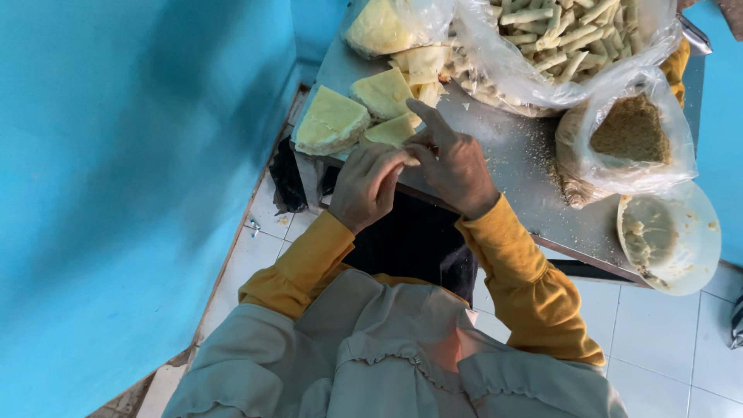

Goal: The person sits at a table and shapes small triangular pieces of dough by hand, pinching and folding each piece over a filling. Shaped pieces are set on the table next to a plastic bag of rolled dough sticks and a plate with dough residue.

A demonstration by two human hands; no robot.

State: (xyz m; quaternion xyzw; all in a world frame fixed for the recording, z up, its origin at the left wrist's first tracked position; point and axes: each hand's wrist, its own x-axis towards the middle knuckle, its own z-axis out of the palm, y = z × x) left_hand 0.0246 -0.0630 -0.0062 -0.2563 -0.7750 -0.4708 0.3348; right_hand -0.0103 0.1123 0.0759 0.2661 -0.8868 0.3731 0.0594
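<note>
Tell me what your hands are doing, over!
Left hand and right hand together, pinching a pale yellow wrapper at the metal table edge. Wrapper stacks beside. Nothing blocking.

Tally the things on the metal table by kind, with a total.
Clear plastic bags with contents: 3 (rolled sticks, brown crumbs, pale yellow sheets)
Loose stacks of yellow wrapper sheets: 3
White bowl: 1
Total: 7
The left hand and right hand pinch one wrapper together.
</note>
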